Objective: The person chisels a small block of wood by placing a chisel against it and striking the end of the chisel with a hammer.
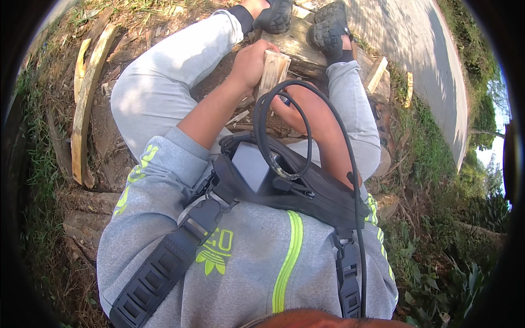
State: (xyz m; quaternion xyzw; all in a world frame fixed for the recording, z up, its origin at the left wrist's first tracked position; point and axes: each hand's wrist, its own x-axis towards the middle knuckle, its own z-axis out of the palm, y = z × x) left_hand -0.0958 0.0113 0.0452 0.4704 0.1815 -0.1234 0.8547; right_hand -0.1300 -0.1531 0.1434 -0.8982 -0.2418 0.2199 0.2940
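Note:
My left hand [252, 64] is closed around the upper side of a short, squared piece of split wood [274, 70]. The wood stands tilted between my legs, its pale cut end facing up. Just right of the wood's lower part, my right hand [292, 113] is bent inward with its fingers curled. A small dark-blue bit shows at that hand, too little to name. A black cable [332, 104] loops in front and hides part of the right hand and of the wood's lower end.
A thick log [298, 41] lies between my black shoes [273, 17]. Long split wood strips [90, 104] rest on the ground at left, smaller pieces [376, 74] at right. A black chest bag [322, 194] hangs at my front. A paved road [424, 60] runs along the right.

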